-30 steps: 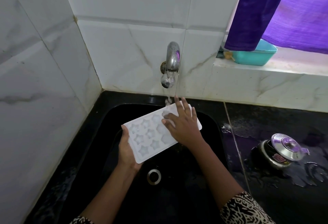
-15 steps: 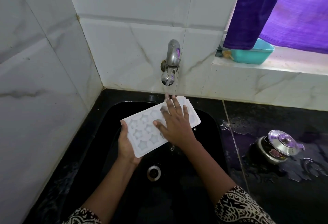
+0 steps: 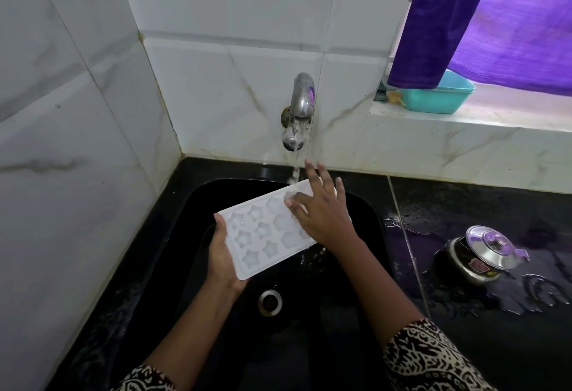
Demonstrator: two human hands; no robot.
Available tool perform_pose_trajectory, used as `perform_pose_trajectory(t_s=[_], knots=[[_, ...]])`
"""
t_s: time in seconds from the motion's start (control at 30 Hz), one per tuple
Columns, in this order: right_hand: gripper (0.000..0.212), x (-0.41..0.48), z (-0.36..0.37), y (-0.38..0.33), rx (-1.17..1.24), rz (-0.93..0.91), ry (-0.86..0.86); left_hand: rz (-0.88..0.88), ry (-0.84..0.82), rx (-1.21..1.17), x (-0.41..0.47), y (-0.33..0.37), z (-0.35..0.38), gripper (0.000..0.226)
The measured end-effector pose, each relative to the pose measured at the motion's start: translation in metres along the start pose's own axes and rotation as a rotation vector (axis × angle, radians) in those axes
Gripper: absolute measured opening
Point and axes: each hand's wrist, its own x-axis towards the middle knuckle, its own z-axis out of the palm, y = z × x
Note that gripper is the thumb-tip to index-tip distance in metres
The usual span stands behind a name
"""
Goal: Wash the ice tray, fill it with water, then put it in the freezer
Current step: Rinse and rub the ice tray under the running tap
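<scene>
The white ice tray (image 3: pixel 266 229) is held in the air over the black sink (image 3: pixel 198 205), below the tap (image 3: pixel 301 103), with its star-shaped moulds facing up. The left hand (image 3: pixel 221 262) grips its near-left short end: the thumb lies along the top rim and the other fingers are curled underneath, mostly hidden by the tray. The right hand (image 3: pixel 322 217) lies palm down over the far-right half with its fingers straight and spread, gripping nothing; the thumb touches the moulded surface and the longest fingertips reach past the tray's far edge. The tray's long axis runs from near-left to far-right, and its far-right end sits just under the water stream (image 3: pixel 295 171), which lands beside the right hand's fingers. Water spills off the right edge beneath the wrist. The far end is close to the tiled back wall (image 3: pixel 235 87), and the near-left corner stands over the basin near the sink's left wall. Below and nearer lies open basin with the drain (image 3: pixel 270 302). To the right, the wet black counter (image 3: pixel 495 353) carries a lidded steel pot (image 3: pixel 483 254), well apart from the tray.
</scene>
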Motion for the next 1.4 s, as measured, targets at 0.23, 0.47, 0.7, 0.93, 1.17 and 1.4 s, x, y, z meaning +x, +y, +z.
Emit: perform_pose_trajectory(t_s=[0.23, 0.47, 0.7, 0.93, 1.17, 1.4], knots=[[0.047, -0.002, 0.005, -0.010, 0.034, -0.021, -0.045, 0.042, -0.027, -0.008, 0.001, 0.005, 0.002, 0.082], [0.054, -0.002, 0.010, -0.016, 0.003, -0.018, -0.053, 0.028, -0.072, -0.021, 0.003, 0.002, 0.010, 0.081], [0.045, -0.002, 0.001, -0.001, -0.005, 0.023, -0.005, 0.006, -0.014, 0.006, 0.003, -0.003, 0.003, 0.084], [0.043, -0.004, 0.004, 0.002, 0.047, 0.027, -0.051, 0.018, -0.010, 0.011, 0.002, 0.000, 0.003, 0.084], [0.052, -0.001, 0.008, -0.012, 0.005, -0.015, -0.090, 0.021, -0.006, 0.003, 0.003, 0.001, 0.005, 0.084], [0.049, -0.005, 0.011, -0.014, -0.001, 0.043, -0.071, 0.000, -0.020, -0.007, 0.002, -0.003, 0.004, 0.081]])
